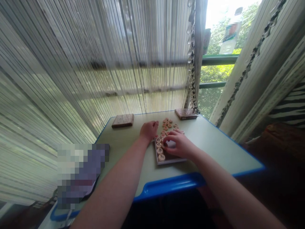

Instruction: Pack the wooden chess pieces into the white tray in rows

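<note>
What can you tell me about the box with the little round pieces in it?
The box is shallow and open at the top, with thin pale walls and a brown floor. It looks like card, maybe. It lies flat on the table. Round pieces with dark markings line its left side. The right hand reaches over it and hides part of it, so I can't tell if that hand touches it.

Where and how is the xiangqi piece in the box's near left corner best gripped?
Pinch the xiangqi piece by its round edge, probably from above and the right: it lies flat in the box, left wall close by, another piece just beyond, but open floor to its right.
</note>
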Demonstrator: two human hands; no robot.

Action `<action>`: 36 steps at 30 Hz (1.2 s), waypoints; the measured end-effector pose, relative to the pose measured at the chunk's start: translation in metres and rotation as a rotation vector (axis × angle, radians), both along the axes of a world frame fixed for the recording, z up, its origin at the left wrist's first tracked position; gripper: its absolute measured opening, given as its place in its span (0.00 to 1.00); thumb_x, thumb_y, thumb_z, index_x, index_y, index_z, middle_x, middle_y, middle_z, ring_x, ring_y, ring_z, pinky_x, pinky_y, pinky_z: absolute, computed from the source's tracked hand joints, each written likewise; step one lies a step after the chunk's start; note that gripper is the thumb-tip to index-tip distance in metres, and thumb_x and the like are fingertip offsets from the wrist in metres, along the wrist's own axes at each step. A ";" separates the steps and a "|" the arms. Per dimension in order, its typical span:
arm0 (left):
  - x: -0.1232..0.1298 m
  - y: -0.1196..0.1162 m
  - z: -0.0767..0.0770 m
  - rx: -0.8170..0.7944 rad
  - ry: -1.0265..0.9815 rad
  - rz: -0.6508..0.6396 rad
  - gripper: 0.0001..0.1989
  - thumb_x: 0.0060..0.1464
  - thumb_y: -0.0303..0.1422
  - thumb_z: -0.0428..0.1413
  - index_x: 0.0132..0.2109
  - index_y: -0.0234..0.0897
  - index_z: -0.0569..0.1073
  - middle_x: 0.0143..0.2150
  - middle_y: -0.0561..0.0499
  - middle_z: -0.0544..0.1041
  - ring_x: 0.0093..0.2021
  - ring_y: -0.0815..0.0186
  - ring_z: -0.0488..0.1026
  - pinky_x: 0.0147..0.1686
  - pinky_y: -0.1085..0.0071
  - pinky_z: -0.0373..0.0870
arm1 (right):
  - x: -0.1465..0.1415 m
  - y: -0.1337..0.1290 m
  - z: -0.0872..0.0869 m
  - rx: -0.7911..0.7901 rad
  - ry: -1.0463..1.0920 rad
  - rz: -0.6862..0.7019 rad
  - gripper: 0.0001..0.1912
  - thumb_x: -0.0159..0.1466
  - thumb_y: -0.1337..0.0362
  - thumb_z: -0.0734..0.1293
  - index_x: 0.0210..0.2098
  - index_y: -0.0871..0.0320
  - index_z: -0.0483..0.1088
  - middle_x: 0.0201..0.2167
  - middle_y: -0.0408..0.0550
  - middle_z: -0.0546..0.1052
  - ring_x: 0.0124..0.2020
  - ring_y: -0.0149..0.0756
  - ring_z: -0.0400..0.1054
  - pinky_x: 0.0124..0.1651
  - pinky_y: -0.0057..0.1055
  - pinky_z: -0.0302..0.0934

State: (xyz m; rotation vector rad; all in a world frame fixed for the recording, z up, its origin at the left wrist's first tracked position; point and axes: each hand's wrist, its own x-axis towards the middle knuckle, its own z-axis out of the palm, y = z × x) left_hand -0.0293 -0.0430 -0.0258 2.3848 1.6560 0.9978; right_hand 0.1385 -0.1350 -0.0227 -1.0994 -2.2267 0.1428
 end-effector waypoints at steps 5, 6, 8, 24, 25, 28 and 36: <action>0.000 -0.002 0.002 -0.008 -0.001 0.021 0.24 0.59 0.43 0.39 0.34 0.36 0.76 0.32 0.47 0.78 0.35 0.66 0.73 0.36 0.72 0.64 | 0.002 0.001 -0.002 0.004 -0.039 0.004 0.08 0.52 0.60 0.68 0.33 0.53 0.73 0.31 0.46 0.71 0.36 0.37 0.58 0.41 0.34 0.54; 0.000 -0.003 0.002 -0.006 0.001 0.020 0.24 0.59 0.42 0.39 0.34 0.36 0.76 0.32 0.47 0.78 0.35 0.66 0.73 0.36 0.72 0.64 | 0.002 0.001 -0.002 0.005 -0.044 0.004 0.08 0.52 0.61 0.68 0.33 0.53 0.73 0.31 0.46 0.71 0.36 0.36 0.58 0.41 0.33 0.54; 0.001 -0.003 0.002 -0.001 0.004 0.014 0.24 0.59 0.42 0.39 0.34 0.35 0.76 0.32 0.47 0.78 0.35 0.66 0.73 0.36 0.72 0.64 | 0.002 0.002 -0.004 0.009 -0.052 0.005 0.09 0.52 0.62 0.68 0.33 0.53 0.73 0.31 0.46 0.72 0.36 0.36 0.58 0.41 0.33 0.54; 0.000 0.000 0.001 -0.036 0.045 0.035 0.23 0.58 0.42 0.39 0.34 0.36 0.76 0.33 0.47 0.78 0.36 0.66 0.73 0.37 0.73 0.64 | -0.001 0.005 -0.007 0.024 -0.050 0.002 0.07 0.52 0.64 0.68 0.32 0.54 0.73 0.30 0.45 0.74 0.35 0.36 0.60 0.41 0.33 0.54; 0.000 0.000 0.001 -0.040 0.050 0.039 0.23 0.58 0.42 0.39 0.34 0.36 0.76 0.33 0.47 0.78 0.36 0.66 0.73 0.37 0.73 0.64 | -0.001 0.004 -0.007 0.024 -0.049 0.001 0.07 0.51 0.64 0.68 0.32 0.54 0.73 0.30 0.45 0.74 0.35 0.36 0.60 0.41 0.33 0.54; 0.001 -0.002 0.003 -0.041 0.069 0.054 0.24 0.58 0.42 0.39 0.33 0.37 0.76 0.33 0.47 0.78 0.36 0.66 0.73 0.37 0.72 0.64 | -0.002 0.003 -0.005 0.016 -0.047 0.008 0.08 0.51 0.65 0.68 0.32 0.55 0.72 0.30 0.46 0.73 0.36 0.37 0.60 0.41 0.33 0.55; 0.002 -0.009 0.008 -0.049 0.131 0.401 0.20 0.54 0.43 0.43 0.35 0.36 0.75 0.35 0.43 0.76 0.40 0.58 0.72 0.37 0.66 0.66 | 0.003 0.005 -0.005 0.035 0.080 -0.067 0.07 0.56 0.61 0.64 0.32 0.55 0.72 0.31 0.47 0.73 0.37 0.37 0.61 0.42 0.34 0.57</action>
